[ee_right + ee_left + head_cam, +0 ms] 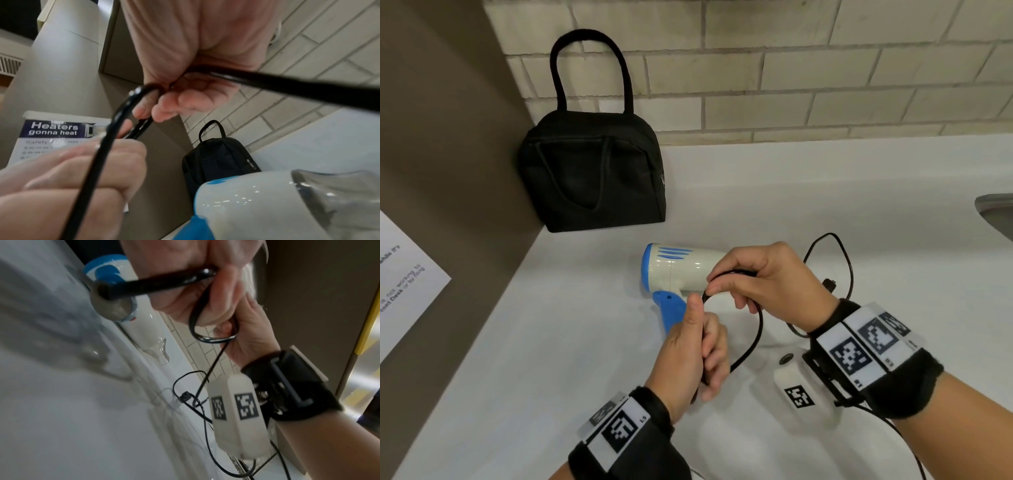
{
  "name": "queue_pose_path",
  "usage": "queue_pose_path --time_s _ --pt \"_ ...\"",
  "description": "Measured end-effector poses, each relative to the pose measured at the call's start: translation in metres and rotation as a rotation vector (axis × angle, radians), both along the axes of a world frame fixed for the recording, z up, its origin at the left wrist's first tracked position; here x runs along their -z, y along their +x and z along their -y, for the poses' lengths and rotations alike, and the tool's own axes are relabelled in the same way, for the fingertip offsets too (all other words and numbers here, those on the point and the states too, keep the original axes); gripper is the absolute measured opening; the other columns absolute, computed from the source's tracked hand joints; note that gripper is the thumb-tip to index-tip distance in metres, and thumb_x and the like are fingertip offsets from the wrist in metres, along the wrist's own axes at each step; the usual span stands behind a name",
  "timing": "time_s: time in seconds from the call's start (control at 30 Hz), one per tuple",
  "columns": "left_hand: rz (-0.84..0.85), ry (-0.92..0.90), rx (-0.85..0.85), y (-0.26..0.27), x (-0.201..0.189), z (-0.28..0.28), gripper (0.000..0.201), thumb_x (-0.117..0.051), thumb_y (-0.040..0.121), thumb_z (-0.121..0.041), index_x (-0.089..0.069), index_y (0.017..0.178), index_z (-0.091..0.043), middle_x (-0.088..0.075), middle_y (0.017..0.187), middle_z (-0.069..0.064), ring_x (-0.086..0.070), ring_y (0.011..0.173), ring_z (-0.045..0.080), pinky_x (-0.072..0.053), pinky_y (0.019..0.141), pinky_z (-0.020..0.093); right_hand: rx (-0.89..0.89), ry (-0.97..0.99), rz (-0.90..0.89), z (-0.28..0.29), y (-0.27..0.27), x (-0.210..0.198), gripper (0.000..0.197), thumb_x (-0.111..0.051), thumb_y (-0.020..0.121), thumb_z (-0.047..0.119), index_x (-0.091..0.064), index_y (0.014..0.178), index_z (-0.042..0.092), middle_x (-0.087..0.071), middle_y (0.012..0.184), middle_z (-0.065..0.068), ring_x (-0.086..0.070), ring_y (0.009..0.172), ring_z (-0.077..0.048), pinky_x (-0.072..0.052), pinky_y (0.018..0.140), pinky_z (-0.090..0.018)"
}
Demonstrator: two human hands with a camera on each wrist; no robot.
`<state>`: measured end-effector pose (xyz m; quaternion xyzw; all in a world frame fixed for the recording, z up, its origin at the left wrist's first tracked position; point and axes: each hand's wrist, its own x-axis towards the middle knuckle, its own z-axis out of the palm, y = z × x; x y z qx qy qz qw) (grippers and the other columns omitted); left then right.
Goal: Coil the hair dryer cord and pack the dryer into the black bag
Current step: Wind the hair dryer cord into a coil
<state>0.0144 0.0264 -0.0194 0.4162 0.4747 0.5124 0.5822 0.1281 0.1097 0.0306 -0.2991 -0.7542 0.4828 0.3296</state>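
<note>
We find the dryer lying flat, barrel 9 to 3, nozzle toward 3; left hand and right hand each pinch its cord.

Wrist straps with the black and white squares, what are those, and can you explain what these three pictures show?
There is no machine here: a person works with two bare hands. The black wrist straps carry small cameras and printed marker squares. One picture comes from a camera on the person's head and looks down. The other two look along each wrist at that hand. On the white counter lies a white and blue plastic hair dryer. A black fabric bag with loop handles stands in the corner against the pale tiled wall. The left hand and the right hand both grip a thin black cord, bent into a loop between them. The rest of it trails loose on the counter.
</note>
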Motion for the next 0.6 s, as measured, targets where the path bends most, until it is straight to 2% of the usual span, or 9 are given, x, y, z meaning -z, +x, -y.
queue_pose_path --time_s 0.1,0.17,0.23,0.27,0.33,0.43,0.47,0.53,0.6 --pt "0.01 0.002 0.025 0.001 0.002 -0.001 0.062 -0.021 0.069 -0.07 -0.034 0.033 -0.021 -0.034 0.035 -0.006 -0.045 0.03 0.014 -0.036 0.034 0.017 -0.035 -0.019 0.003 -0.001 -0.005 -0.001 0.016 -0.068 0.073 0.005 -0.066 0.064 0.018 -0.055 0.039 0.01 -0.04 0.036 -0.007 -0.035 0.036 -0.016" --pt "0.032 -0.005 0.036 0.0 0.0 -0.001 0.063 -0.021 0.069 -0.07 -0.038 0.035 -0.021 -0.038 0.036 -0.005 -0.046 0.033 0.015 -0.037 0.034 0.02 -0.059 -0.04 0.005 -0.003 -0.006 0.0 0.015 -0.068 0.073 0.004 -0.065 0.065 0.016 -0.057 0.04 0.013 -0.041 0.035 -0.005 -0.034 0.036 -0.015" --pt "0.109 -0.031 0.039 -0.001 -0.004 -0.001 0.059 -0.026 0.074 -0.069 -0.045 0.047 -0.021 -0.041 0.039 -0.006 -0.038 0.031 0.012 -0.032 0.032 0.016 -0.073 -0.05 -0.014 -0.006 -0.006 0.001 0.015 -0.068 0.072 0.001 -0.066 0.065 0.015 -0.06 0.044 0.014 -0.041 0.035 -0.004 -0.034 0.038 -0.012" --pt "0.175 -0.056 0.03 -0.002 -0.008 0.0 0.052 -0.03 0.076 -0.064 -0.047 0.056 -0.019 -0.04 0.041 -0.007 -0.032 0.029 0.008 -0.027 0.031 0.013 -0.077 -0.048 -0.028 -0.007 -0.006 0.002 0.016 -0.068 0.072 0.001 -0.066 0.065 0.015 -0.061 0.045 0.014 -0.041 0.035 -0.004 -0.035 0.04 -0.012" --pt "0.256 -0.071 0.016 -0.002 -0.017 0.001 0.038 -0.036 0.076 -0.054 -0.044 0.064 -0.018 -0.034 0.044 -0.009 -0.021 0.03 0.004 -0.017 0.033 0.01 -0.072 -0.028 -0.047 -0.008 -0.005 0.003 0.017 -0.068 0.072 0.002 -0.066 0.065 0.018 -0.062 0.048 0.01 -0.042 0.037 -0.005 -0.038 0.044 -0.015" --pt "0.261 -0.036 -0.044 -0.002 -0.024 0.001 0.038 -0.04 0.076 -0.053 -0.035 0.058 -0.02 -0.026 0.043 -0.01 -0.015 0.032 0.002 -0.01 0.037 0.01 -0.019 0.026 -0.039 -0.01 -0.004 0.004 0.015 -0.066 0.075 0.011 -0.066 0.065 0.021 -0.056 0.049 0.002 -0.041 0.039 -0.006 -0.036 0.047 -0.017" --pt "0.273 -0.031 -0.067 -0.002 -0.027 0.0 0.037 -0.039 0.075 -0.052 -0.034 0.057 -0.02 -0.025 0.043 -0.01 -0.014 0.031 0.002 -0.009 0.038 0.011 -0.003 0.03 -0.038 -0.01 -0.004 0.005 0.013 -0.064 0.078 0.013 -0.067 0.067 0.021 -0.052 0.046 0.003 -0.039 0.04 -0.006 -0.035 0.047 -0.016" --pt "0.315 -0.022 -0.093 -0.001 -0.03 -0.002 0.035 -0.038 0.074 -0.05 -0.034 0.054 -0.021 -0.025 0.042 -0.01 -0.014 0.03 0.001 -0.009 0.037 0.01 0.029 -0.003 -0.027 -0.012 -0.004 0.008 0.014 -0.057 0.083 0.017 -0.068 0.076 0.014 -0.048 0.043 0.007 -0.037 0.04 -0.004 -0.032 0.047 -0.013" --pt "0.357 -0.006 -0.12 -0.003 -0.033 -0.001 0.035 -0.038 0.073 -0.05 -0.035 0.052 -0.021 -0.025 0.041 -0.01 -0.015 0.029 0.001 -0.011 0.036 0.009 0.046 -0.068 -0.003 -0.014 0.0 0.013 0.022 -0.048 0.089 0.017 -0.066 0.086 0.006 -0.044 0.044 0.001 -0.036 0.036 -0.004 -0.03 0.043 -0.01"
